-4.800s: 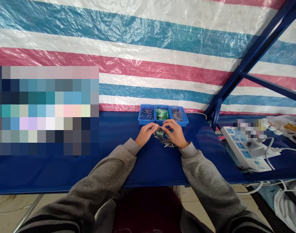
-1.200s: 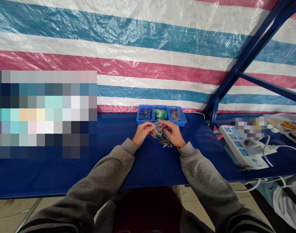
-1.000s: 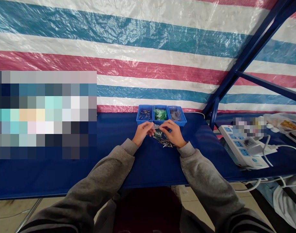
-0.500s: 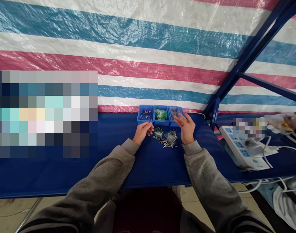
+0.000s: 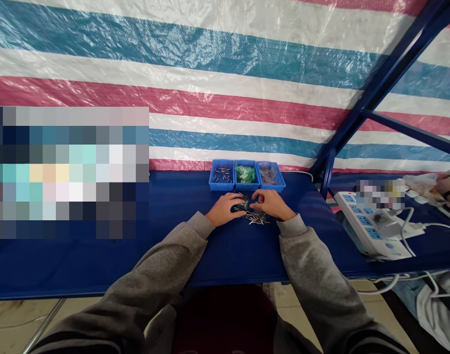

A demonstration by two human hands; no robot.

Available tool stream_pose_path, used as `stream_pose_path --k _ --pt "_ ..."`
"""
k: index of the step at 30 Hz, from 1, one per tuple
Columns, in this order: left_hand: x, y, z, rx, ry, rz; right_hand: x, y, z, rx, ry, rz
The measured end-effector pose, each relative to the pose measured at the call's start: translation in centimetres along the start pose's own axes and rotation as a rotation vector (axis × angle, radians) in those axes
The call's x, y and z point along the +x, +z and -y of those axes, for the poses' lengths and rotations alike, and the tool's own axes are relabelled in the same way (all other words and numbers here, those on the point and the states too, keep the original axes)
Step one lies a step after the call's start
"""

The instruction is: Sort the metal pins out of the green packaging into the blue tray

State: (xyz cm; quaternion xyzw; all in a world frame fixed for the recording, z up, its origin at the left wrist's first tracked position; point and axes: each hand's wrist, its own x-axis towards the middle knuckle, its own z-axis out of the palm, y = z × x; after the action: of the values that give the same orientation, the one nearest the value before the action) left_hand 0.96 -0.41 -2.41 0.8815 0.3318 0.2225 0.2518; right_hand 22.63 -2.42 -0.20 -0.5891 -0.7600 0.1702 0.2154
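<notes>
A loose pile of thin metal pins (image 5: 259, 220), mixed with small clear and greenish plastic bags (image 5: 243, 204), lies on the blue table. On the pile's left edge is my left hand (image 5: 224, 209), its thumb and fingers apart around the greenish bag. From the right, my right hand (image 5: 273, 204) reaches over the pile with bent, parted fingers; nothing shows in its grasp. Behind the pile three blue bins stand side by side: the left bin (image 5: 222, 187) holds metal pins, the middle bin (image 5: 247, 187) green bags, and the right bin (image 5: 272, 188) clear bags.
A white power strip (image 5: 376, 231) with plugs and cables lies on the right of the table (image 5: 166, 255). Blue metal posts (image 5: 326, 169) rise nearby. Striped sheeting (image 5: 225, 88) hangs behind. Another person's arm (image 5: 449, 189) is at the far right. A blurred patch covers the left.
Both hands have come down and inward onto the pile. My right hand has left the front of the right bin, and my left hand has turned palm down.
</notes>
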Motion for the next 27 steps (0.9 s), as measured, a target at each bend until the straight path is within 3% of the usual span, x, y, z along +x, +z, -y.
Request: stream_pose_path --k 8,12,15,21,27 --pt "0.0 0.1 0.6 0.026 -0.014 0.040 0.1 0.3 0.0 -0.045 -0.031 0.093" --pt "-0.1 0.2 0.4 0.036 -0.018 0.035 -0.2 -0.2 -0.1 0.017 -0.061 -0.009" --pt "-0.2 0.0 0.2 0.073 -0.003 0.078 -1.7 -0.6 -0.9 0.112 -0.200 -0.031" --pt "-0.3 -0.3 0.1 0.133 0.083 0.242 -5.3 0.9 -3.2 -0.112 -0.208 0.140" --pt "-0.2 0.3 0.6 0.150 0.062 0.280 -4.8 2.8 -3.8 -0.265 -0.187 0.141"
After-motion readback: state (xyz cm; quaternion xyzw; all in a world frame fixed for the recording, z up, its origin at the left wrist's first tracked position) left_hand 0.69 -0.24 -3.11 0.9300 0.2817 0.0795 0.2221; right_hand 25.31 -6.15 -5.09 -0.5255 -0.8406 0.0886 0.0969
